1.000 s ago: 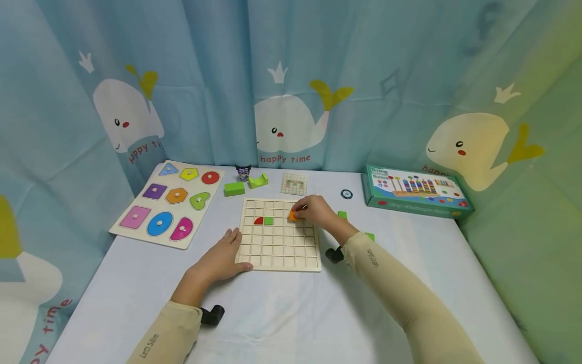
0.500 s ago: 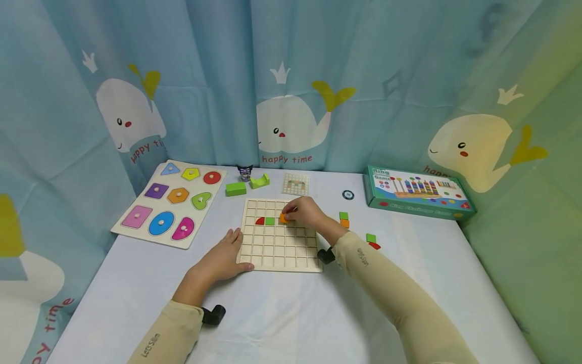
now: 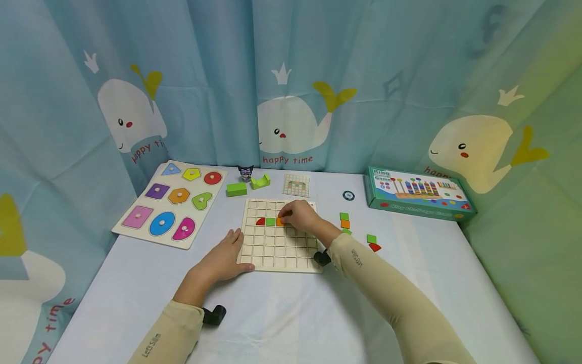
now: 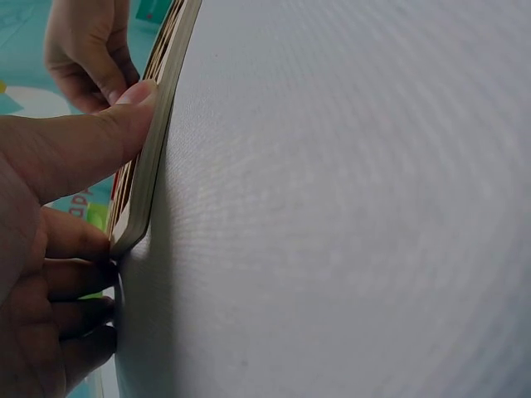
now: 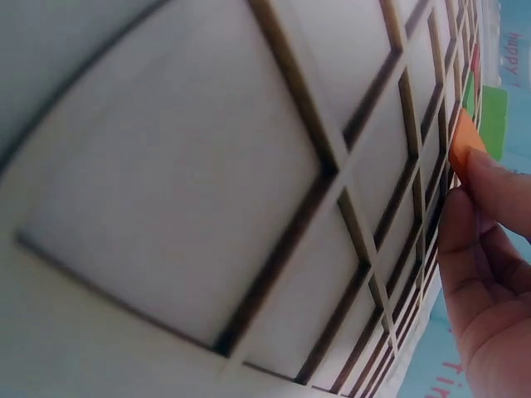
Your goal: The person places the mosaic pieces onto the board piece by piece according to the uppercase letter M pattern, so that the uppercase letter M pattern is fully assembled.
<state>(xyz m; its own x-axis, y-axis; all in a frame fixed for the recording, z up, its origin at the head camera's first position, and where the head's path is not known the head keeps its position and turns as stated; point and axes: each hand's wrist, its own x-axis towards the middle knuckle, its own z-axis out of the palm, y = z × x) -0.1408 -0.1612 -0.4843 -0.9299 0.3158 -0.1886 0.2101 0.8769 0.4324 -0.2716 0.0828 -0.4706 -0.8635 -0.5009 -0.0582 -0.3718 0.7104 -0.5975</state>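
A wooden grid board [image 3: 274,250] lies mid-table. In one row of its squares sit a red quarter-round tile [image 3: 260,221] and a green square tile [image 3: 270,221], side by side. Just right of the green tile, my right hand [image 3: 300,215] pinches an orange tile [image 5: 466,149] between thumb and fingertips; whether it is fully seated in its square I cannot tell. Spread along the board's left side, my left hand [image 3: 222,259] touches its edge with the fingers, and the thumb [image 4: 124,124] rests on the near edge.
Right of the board lie loose green, orange and red tiles [image 3: 371,238]. Behind it are a pattern card [image 3: 296,185], green blocks [image 3: 237,189] and a small figurine [image 3: 245,173]. A shape puzzle [image 3: 170,205] stands left, a game box [image 3: 418,192] back right, a round token [image 3: 348,195] nearby.
My right hand has slid left across the board with the orange tile, up to the green tile. More loose tiles show beyond the right forearm. My left hand keeps its place.
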